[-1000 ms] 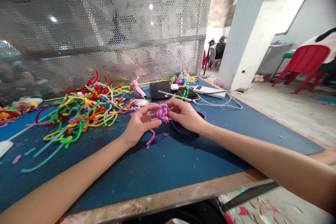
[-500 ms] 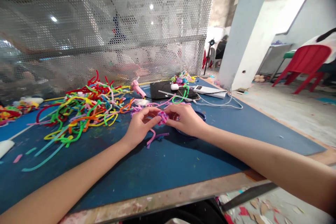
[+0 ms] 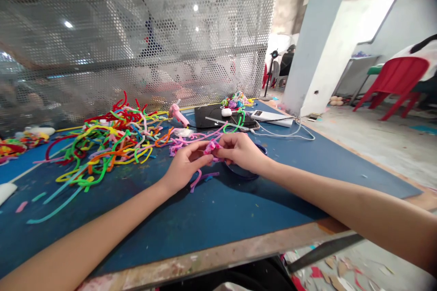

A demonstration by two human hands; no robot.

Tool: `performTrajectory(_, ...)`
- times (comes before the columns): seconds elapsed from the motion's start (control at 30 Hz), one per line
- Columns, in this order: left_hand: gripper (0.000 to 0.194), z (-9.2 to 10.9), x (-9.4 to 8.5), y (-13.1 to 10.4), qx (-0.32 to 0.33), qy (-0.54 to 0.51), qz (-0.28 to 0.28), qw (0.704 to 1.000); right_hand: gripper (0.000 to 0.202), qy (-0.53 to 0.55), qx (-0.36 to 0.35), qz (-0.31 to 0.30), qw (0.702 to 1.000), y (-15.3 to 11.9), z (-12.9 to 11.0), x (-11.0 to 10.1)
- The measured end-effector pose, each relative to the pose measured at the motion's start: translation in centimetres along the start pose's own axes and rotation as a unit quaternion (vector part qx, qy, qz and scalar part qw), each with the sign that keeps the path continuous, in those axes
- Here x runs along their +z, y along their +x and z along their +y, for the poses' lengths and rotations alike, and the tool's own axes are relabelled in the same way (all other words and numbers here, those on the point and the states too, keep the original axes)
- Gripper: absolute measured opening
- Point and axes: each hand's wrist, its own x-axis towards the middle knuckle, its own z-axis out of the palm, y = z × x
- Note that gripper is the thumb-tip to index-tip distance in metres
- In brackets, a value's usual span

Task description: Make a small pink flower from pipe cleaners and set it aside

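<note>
Between my two hands is a small bundle of twisted pink and purple pipe cleaners (image 3: 212,147). My left hand (image 3: 187,163) pinches it from the left, thumb toward me. From the right, my right hand (image 3: 240,152) grips it with thumb and fingers closed. Short pink and purple pipe cleaner pieces (image 3: 201,179) lie on the blue mat (image 3: 191,232) just below my left hand. Under and behind my right hand sits a dark blue ring-shaped object (image 3: 241,174), partly hidden.
A tangled heap of many-coloured pipe cleaners (image 3: 112,141) covers the left. Behind my hands are a pink glue gun (image 3: 178,115), a black flat case (image 3: 208,116), a white earbud case (image 3: 226,112) and a white power strip (image 3: 273,118) with cable. A perforated metal screen (image 3: 136,45) stands at the back.
The bundle has been turned between my fingers and now shows more pink. My right hand's fingers have curled in slightly; both hands stay in nearly the same place.
</note>
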Motion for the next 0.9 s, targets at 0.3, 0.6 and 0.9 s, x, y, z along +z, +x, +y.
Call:
performTrajectory(0.3,0.031,-0.7,-0.4,0.4,-0.038,-0.062,0.062,0.995,0.025,0.113,0.058,-0.025,0.992,0.3,0.3,0.6)
performTrajectory(0.6,0.033,-0.9,-1.0,0.6,-0.036,-0.051,0.081,0.995,0.042,-0.002,-0.089,-0.021,0.996,0.3,0.8,-0.2)
performTrajectory(0.9,0.041,-0.7,-0.8,0.4,-0.004,-0.083,0.081,0.993,0.028,-0.1,-0.202,-0.004,0.974,-0.4,0.5,0.1)
